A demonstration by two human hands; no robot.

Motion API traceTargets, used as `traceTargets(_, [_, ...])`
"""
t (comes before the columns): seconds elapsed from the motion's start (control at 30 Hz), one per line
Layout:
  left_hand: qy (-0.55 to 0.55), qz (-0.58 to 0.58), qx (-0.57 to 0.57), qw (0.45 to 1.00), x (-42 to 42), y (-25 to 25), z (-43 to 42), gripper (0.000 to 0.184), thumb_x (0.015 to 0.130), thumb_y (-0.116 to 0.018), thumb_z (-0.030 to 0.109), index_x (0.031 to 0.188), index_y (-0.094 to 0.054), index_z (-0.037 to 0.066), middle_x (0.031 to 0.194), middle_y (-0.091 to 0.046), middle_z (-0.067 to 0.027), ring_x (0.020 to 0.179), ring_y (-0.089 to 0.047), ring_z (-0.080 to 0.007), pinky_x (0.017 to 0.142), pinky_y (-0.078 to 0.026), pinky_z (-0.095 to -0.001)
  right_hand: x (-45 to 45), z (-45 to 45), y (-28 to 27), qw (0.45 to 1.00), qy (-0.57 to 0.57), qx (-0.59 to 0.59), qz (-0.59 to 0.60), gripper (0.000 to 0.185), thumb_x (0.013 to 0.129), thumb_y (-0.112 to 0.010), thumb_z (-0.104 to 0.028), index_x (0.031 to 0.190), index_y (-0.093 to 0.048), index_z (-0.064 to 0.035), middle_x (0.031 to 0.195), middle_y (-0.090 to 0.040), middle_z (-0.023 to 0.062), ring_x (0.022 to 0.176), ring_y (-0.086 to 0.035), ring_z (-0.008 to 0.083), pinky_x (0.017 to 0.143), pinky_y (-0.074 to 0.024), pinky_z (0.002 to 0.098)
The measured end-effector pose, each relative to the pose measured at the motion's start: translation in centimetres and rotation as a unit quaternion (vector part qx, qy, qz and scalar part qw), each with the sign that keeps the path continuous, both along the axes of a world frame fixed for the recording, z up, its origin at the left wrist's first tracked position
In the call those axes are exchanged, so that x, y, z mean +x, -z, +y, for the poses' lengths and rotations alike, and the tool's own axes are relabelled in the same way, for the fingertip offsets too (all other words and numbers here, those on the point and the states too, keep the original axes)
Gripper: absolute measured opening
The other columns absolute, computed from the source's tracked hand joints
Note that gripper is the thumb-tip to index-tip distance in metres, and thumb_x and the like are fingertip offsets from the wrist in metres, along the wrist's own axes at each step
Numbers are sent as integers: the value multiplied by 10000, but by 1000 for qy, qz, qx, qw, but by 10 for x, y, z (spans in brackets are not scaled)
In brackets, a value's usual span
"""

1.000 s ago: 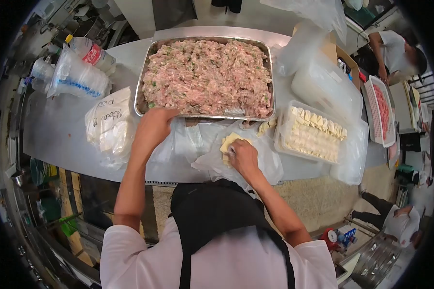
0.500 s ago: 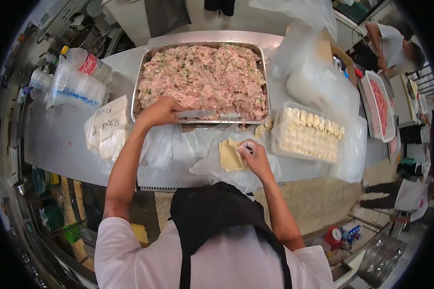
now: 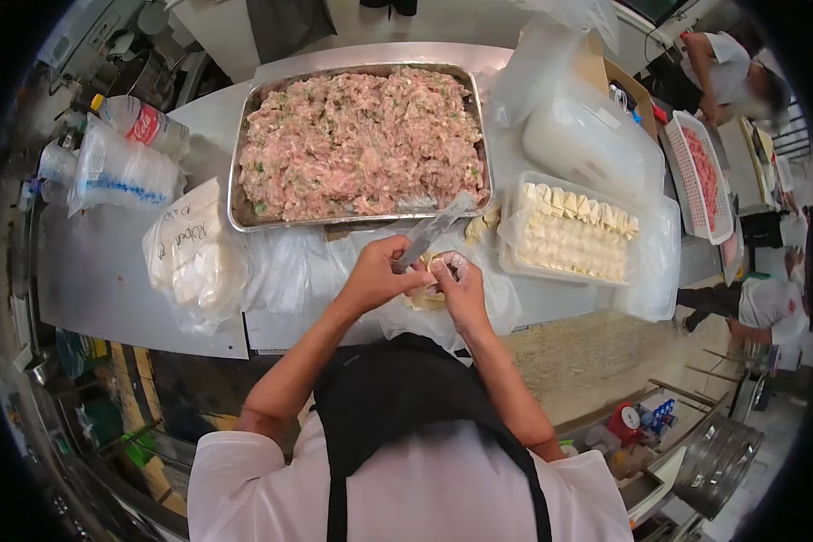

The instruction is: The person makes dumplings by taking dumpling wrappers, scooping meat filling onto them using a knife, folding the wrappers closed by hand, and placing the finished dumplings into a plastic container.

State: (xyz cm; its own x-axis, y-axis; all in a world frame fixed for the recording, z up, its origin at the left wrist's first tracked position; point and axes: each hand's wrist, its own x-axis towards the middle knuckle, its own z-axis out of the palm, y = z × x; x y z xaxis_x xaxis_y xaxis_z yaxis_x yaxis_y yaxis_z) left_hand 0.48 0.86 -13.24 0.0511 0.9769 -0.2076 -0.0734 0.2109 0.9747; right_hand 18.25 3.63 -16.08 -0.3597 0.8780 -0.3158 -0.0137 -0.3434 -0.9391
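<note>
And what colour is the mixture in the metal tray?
Pinkish, flecked with green; the mixture shows best in the head view.

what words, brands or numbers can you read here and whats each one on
"Robert": handwritten on the white bag; marks beside it unclear
"Cola", apparently: on the bottle, red label
Too blurred to read: blue print on the plastic sleeve, dial of the red scale

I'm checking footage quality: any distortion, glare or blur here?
Head view: fisheye curvature bows the metal table, corners black; head view: pale sheen along the table's far edge; head view: a co-worker at upper right partly blurred, left hand and right hand fairly sharp.
</note>
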Motion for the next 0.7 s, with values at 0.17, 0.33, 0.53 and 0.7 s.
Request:
traceTargets(0.17, [-33, -95, -62, 993, 5, -9, -1, 236, 808, -784, 25, 976, -618, 11, 809, -677, -42, 577, -621, -79, 414, -389, -210, 3, -3, -7, 1000, 13, -17, 11, 205, 1003, -625, -221, 936, -632, -27, 819, -624, -5, 728, -568, 59, 653, -498, 240])
traceTargets(0.33, [-15, -80, -70, 994, 5, -2, -5, 290, 798, -805, 45, 1011, -610, 24, 807, -692, -52, 592, -649, -86, 391, -352, -200, 5, -1, -19, 999, -7, -31, 21, 191, 986, -653, -206, 926, -641, -25, 828, -636, -1, 734, -576, 61, 658, -506, 241])
traceTargets(0.53, [-62, -68, -52, 994, 6, -14, -7, 268, 785, -798, 23, 988, -624, -1, 781, -673, -42, 646, -641, -88, 523, -468, -221, 10, 0, -13, 998, 5, -58, 28, 169, 962, -681, -141, 974, -679, 27, 841, -661, 14, 746, -617, 77, 669, -566, 264])
traceTargets(0.7, [-68, 113, 30, 991, 10, 4, -6, 226, 790, -790, 29, 920, -606, 8, 766, -655, -16, 679, -622, -67, 600, -501, -231, 7, -2, -22, 996, 12, -74, 53, 172, 994, -636, -152, 943, -697, 1, 868, -672, 15, 776, -635, 88, 667, -572, 261])
